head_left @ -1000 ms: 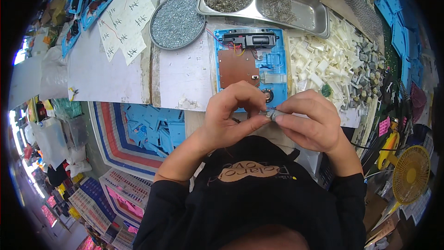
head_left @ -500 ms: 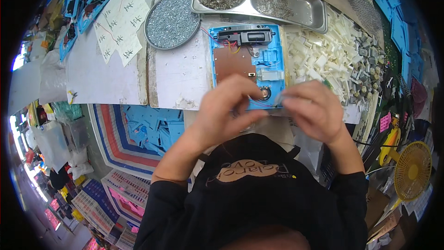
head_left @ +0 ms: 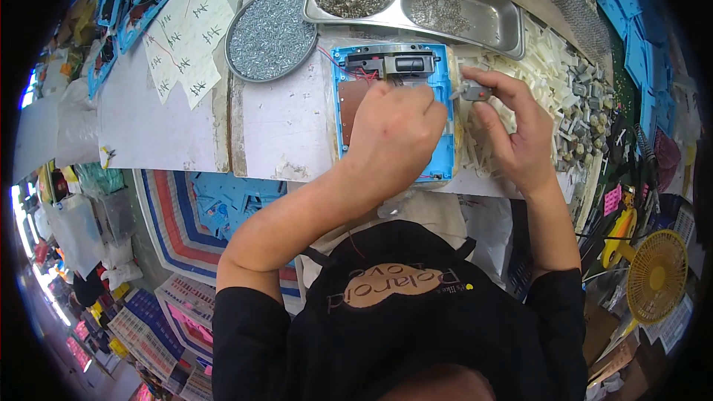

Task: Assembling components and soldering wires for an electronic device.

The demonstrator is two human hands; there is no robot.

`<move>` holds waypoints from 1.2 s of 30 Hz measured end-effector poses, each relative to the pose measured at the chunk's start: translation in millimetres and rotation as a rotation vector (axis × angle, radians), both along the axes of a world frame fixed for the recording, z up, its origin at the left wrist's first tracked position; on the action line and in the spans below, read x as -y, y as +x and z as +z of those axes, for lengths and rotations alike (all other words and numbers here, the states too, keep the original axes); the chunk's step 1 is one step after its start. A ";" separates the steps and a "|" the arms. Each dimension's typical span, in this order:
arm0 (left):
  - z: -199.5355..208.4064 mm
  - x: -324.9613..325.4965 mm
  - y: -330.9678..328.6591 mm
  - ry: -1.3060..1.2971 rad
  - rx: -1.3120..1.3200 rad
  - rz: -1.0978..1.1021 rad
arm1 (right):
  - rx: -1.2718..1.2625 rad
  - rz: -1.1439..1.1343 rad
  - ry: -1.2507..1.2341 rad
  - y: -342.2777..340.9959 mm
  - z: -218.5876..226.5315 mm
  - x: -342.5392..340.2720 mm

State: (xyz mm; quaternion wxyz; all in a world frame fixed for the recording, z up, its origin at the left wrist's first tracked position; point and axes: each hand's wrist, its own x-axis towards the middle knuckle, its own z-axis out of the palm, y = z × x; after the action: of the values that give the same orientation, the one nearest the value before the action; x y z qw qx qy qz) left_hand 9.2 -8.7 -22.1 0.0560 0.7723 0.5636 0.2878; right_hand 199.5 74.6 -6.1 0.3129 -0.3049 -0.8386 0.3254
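Observation:
A light-blue plastic casing (head_left: 442,156) lies in front of me on the bench. A black module (head_left: 405,63) spans its far end, with thin red wires at its left. Part of a brown circuit board (head_left: 349,108) shows inside. Above the casing's middle, my left hand (head_left: 397,130) is closed, its fingers curled and their tips hidden, so I cannot make out what they pinch. Just right of the casing, my right hand (head_left: 520,122) grips a small grey block (head_left: 476,93) with a red spot between thumb and fingers.
A round dish of small metal screws (head_left: 271,36) stands left of the casing, and a steel compartment tray (head_left: 512,30) of small metal parts behind it. White plastic pieces (head_left: 546,52) and grey blocks (head_left: 587,96) heap up at the right. A yellow fan (head_left: 656,278) is lower right.
My left hand has moved up and over the casing's middle, covering the board. My right hand has shifted right and away from me, off the casing's near corner; the grey block now shows clearly in it.

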 end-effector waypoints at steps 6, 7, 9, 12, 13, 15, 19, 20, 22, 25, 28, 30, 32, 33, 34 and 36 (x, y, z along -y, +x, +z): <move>18.0 41.4 -22.6 -0.026 0.208 -0.031 | 0.184 0.097 0.154 -13.7 -9.4 -7.7; 16.5 46.0 -32.1 -0.033 0.231 0.060 | 0.194 0.096 0.156 -16.3 -9.4 -8.1; 6.9 37.3 -41.9 0.005 0.272 0.238 | 0.217 0.089 0.162 -20.3 -8.6 -9.3; -3.0 20.9 -47.9 0.051 0.308 0.331 | 0.296 0.092 0.207 -25.2 -3.3 -11.2; -0.9 15.5 -43.6 0.055 0.314 0.327 | 0.304 0.093 0.208 -25.9 -3.1 -11.0; -1.2 11.1 -36.6 0.050 0.361 0.320 | 0.318 0.096 0.209 -27.7 -2.7 -9.9; -2.9 7.8 -33.1 0.049 0.444 0.292 | 0.373 0.092 0.197 -28.9 3.3 -11.7; -2.9 8.1 -33.4 0.057 0.444 0.286 | 0.380 0.092 0.195 -29.4 4.8 -12.1; -4.1 12.3 -37.5 0.094 0.443 0.287 | 0.364 0.079 0.221 -30.3 9.4 -12.8; -7.2 22.6 -44.1 0.103 0.404 0.243 | 0.274 0.041 0.286 -35.0 15.4 -13.0; -11.3 25.5 -41.9 0.113 0.413 0.180 | 0.158 0.035 0.327 -52.2 14.0 -10.5; -10.2 20.3 -38.7 0.145 0.452 0.144 | 0.103 0.073 0.376 -61.5 5.5 -16.2; -10.6 10.8 -37.4 0.198 0.500 0.132 | 0.044 0.079 0.346 -64.7 1.8 -17.3; -11.5 9.0 -33.2 0.097 0.663 0.153 | 0.029 0.072 0.317 -61.9 2.1 -15.4; -12.5 6.3 -27.4 -0.005 0.824 0.171 | 0.015 0.063 0.289 -58.4 2.2 -14.2; -6.7 4.3 -26.4 -0.248 1.010 0.195 | -0.025 0.043 0.240 -52.8 -3.4 -11.2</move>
State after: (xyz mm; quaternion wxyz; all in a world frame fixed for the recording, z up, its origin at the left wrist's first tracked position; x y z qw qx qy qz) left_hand -17.2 -13.0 -28.8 0.3846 0.4688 0.5654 0.5592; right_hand 146.7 85.8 -9.5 0.3505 -0.2431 -0.8739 0.2333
